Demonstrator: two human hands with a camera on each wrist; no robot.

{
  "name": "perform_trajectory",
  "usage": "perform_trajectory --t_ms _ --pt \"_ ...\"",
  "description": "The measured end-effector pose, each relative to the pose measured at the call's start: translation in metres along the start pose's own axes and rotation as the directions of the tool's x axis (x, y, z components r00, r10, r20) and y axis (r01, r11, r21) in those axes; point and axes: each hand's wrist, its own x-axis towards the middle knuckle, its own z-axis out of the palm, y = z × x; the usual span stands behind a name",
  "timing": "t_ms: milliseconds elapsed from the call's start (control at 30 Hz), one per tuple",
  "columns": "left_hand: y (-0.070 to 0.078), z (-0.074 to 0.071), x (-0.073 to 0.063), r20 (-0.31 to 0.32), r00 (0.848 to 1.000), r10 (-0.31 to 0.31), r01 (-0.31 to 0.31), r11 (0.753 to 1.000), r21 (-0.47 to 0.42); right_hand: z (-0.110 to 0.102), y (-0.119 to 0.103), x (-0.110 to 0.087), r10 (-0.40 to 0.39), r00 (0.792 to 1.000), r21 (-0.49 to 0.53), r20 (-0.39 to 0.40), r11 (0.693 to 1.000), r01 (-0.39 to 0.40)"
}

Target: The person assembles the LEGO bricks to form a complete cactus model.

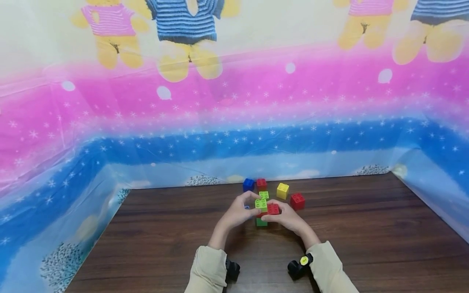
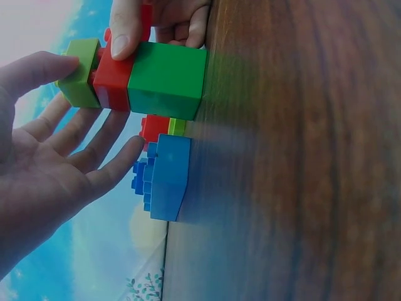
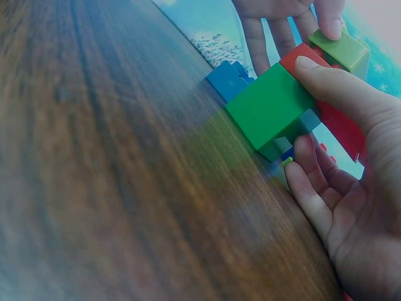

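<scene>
A small stack of toy building bricks stands between both hands, close to the wooden tabletop. At its bottom is a green brick [image 2: 168, 81]. Above that lies a red brick [image 1: 272, 209] that juts out to the right, and on top sits a lime green brick [image 1: 260, 204]. My left hand [image 1: 234, 211] pinches the lime brick, thumb on the near side and fingers spread behind. With its thumb on the near side of the red brick, my right hand [image 1: 291, 219] holds that piece; its other fingers curl behind, partly hidden by the stack.
Beyond the hands lie a dark blue brick [image 1: 248, 185], a red brick [image 1: 261, 184], another lime brick [image 1: 264, 194], a yellow brick [image 1: 282, 191] and a further red one. Near the left fingers stands a blue brick [image 2: 170, 179]. A printed cloth [image 1: 234, 142] borders the table.
</scene>
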Motion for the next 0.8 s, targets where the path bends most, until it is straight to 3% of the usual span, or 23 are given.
perform_trajectory --t_ms 300,800 --pt "0.0018 0.0020 0.0005 -0.009 1.000 0.027 -0.026 0.999 0.048 0.0005 0.0010 0.0015 0.008 1.000 0.028 -0.002 1.000 -0.008" --pt "0.0015 0.0061 0.0029 -0.039 0.999 0.020 -0.019 0.999 0.028 0.0004 -0.0014 0.0010 0.000 1.000 0.026 0.006 1.000 0.000"
